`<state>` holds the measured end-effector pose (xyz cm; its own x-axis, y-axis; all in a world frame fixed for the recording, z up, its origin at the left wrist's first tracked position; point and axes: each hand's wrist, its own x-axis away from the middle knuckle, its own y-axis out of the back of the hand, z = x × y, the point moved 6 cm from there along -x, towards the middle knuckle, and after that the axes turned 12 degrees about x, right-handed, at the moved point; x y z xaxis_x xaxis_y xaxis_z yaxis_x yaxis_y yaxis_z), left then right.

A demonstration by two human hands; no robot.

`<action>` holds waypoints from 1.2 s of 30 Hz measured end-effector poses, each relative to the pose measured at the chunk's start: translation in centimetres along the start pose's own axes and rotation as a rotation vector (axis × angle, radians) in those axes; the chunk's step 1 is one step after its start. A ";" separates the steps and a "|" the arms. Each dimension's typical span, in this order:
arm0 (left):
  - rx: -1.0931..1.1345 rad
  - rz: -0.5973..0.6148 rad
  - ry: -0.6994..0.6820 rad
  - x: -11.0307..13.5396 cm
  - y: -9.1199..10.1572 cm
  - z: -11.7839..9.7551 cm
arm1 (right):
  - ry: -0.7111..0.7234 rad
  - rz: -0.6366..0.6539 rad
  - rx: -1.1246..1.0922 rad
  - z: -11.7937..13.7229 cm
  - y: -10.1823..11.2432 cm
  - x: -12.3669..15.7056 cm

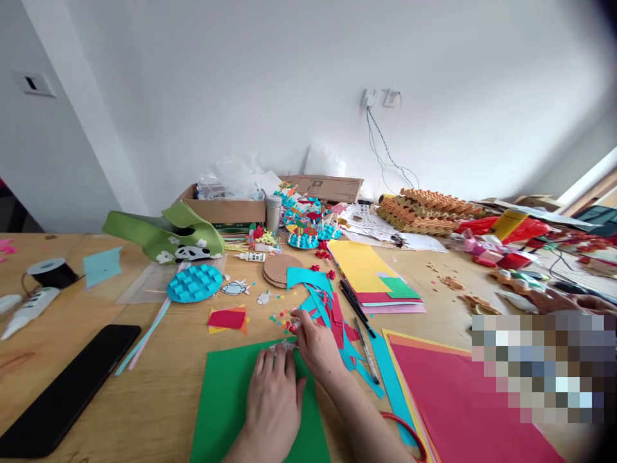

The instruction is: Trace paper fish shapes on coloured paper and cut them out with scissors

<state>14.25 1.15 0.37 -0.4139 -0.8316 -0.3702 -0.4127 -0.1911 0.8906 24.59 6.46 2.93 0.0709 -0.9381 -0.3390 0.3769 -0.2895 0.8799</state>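
Note:
My left hand point(276, 395) lies flat on a green sheet of paper point(219, 399), fingers stretched out. Its fingertips rest on a small whitish cutout point(288, 346) near the sheet's top edge, mostly covered. Beside it, my right hand point(315, 344) is closed in a pinch at the same edge; whatever sits between its fingertips is too small to name. Coloured paper dots point(279, 316) lie scattered just beyond. Blue and red paper strips point(332, 315) are heaped to the right of my right hand. Small red and yellow paper pieces point(227, 319) lie to the left.
A woven blue disc point(195, 283), fish cutouts point(235, 287) and a black phone-like slab point(72, 386) are on the left. Pens point(357, 305), coloured sheets point(448, 392) and red-handled scissors point(409, 427) lie right. A co-worker's hand point(559, 301) shows far right.

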 end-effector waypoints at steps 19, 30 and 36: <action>0.062 -0.031 0.046 0.4 0.1 -0.1 | -0.245 -0.148 -0.508 -0.4 0.2 0.1; 0.017 0.017 0.027 0.4 0.0 -0.3 | -0.359 -0.181 -0.811 -1.8 1.0 -0.2; 0.019 0.018 0.036 0.4 0.2 -0.2 | -0.298 -0.072 -0.731 -0.9 -1.4 -0.1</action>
<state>14.19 0.65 0.47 -0.3919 -0.8534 -0.3437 -0.4207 -0.1660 0.8919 24.86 7.09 1.39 -0.1880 -0.9632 -0.1923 0.8897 -0.2499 0.3821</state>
